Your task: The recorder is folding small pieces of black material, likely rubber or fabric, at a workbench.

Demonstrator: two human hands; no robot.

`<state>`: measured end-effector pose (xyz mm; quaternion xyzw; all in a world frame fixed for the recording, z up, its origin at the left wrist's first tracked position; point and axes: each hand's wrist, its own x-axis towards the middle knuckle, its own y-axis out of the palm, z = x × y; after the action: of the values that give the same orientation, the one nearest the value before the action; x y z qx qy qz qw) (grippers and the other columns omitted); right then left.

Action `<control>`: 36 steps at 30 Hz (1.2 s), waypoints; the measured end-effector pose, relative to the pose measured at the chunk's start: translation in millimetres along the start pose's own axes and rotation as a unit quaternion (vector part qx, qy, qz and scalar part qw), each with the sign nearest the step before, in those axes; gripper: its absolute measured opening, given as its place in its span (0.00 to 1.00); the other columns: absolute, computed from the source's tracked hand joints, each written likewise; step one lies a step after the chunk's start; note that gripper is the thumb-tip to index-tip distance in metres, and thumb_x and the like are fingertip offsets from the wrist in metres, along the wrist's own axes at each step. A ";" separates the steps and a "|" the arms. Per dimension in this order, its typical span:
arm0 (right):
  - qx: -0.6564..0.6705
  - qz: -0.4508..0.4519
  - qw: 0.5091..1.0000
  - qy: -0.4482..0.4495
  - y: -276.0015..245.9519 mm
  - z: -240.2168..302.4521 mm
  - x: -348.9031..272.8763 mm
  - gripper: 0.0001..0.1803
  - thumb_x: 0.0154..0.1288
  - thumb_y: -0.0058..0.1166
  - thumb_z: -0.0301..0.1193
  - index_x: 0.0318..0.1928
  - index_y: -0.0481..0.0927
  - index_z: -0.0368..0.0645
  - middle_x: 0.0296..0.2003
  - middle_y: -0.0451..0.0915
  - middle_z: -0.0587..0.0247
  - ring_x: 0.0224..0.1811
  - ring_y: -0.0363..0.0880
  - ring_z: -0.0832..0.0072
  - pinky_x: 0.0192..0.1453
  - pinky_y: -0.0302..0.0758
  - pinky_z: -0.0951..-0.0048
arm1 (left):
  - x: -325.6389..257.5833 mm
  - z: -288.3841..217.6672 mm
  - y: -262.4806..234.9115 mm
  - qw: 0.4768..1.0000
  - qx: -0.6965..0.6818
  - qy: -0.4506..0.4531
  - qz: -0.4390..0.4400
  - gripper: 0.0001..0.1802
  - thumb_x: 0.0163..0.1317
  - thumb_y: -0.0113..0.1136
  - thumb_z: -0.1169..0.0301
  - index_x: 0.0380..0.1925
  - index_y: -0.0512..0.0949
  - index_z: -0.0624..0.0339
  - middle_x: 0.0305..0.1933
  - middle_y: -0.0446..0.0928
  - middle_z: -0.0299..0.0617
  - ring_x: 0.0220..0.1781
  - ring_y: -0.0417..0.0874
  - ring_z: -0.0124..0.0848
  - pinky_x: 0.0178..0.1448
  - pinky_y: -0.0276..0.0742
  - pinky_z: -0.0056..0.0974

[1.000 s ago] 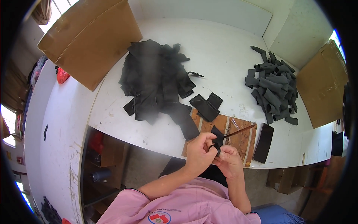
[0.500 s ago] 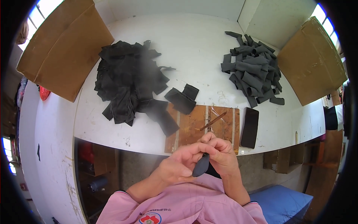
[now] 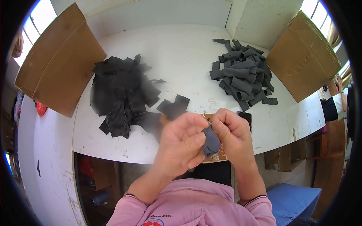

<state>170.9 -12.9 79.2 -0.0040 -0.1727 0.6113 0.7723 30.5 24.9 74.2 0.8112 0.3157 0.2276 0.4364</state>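
Left hand (image 3: 180, 145), loosely curled, had the dark grey fabric piece (image 3: 211, 143) under its thumb, just off centre between four and five o'clock! Right hand (image 3: 235, 137) pinched it tight, thumb to forefinger, at its twelve o'clock. Black fabric pile (image 3: 118, 90) sprawled toward ten, grey tube pile (image 3: 245, 71) toward one!

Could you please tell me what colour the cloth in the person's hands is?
The cloth is dark grey, seen best in the head view.
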 end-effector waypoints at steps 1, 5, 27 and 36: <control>0.093 0.039 0.994 0.039 -1.6 2.6 5.7 0.07 0.59 0.47 0.26 0.25 0.69 0.37 0.20 0.69 0.71 0.22 0.63 0.86 0.25 0.61 0.83 | 5.0 -4.0 -0.9 1.000 0.000 0.001 0.002 0.12 0.58 0.50 0.77 0.42 0.67 0.67 0.27 0.73 0.40 0.13 0.66 0.17 0.14 0.61 0.22; 0.248 0.098 0.948 0.175 -7.1 -28.1 16.3 0.10 0.63 0.45 0.31 0.26 0.70 0.40 0.20 0.68 0.75 0.20 0.61 0.88 0.23 0.58 0.85 | 16.4 -1.8 -23.0 0.976 -0.185 -0.112 0.032 0.17 0.59 0.43 0.76 0.49 0.62 0.69 0.31 0.74 0.45 0.08 0.58 0.16 0.12 0.58 0.22; 0.255 0.136 0.927 0.239 4.4 -91.9 8.6 0.10 0.62 0.46 0.32 0.27 0.72 0.41 0.20 0.68 0.74 0.21 0.61 0.87 0.25 0.59 0.83 | 9.6 30.9 -57.6 0.931 0.313 0.031 -0.184 0.17 0.57 0.52 0.74 0.47 0.68 0.65 0.39 0.73 0.40 0.25 0.72 0.22 0.28 0.70 0.26; -0.119 0.001 0.988 -0.095 5.2 -44.4 7.8 0.11 0.54 0.52 0.35 0.29 0.74 0.38 0.22 0.72 0.62 0.27 0.72 0.73 0.29 0.67 0.76 | 14.0 21.7 -48.2 0.871 0.417 0.254 -0.052 0.06 0.51 0.58 0.77 0.31 0.75 0.64 0.38 0.76 0.43 0.44 0.72 0.29 0.49 0.65 0.33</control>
<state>179.6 4.8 38.3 -0.0379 -0.3169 0.5848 0.7458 39.1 42.9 23.3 0.8143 0.5234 0.2497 -0.0268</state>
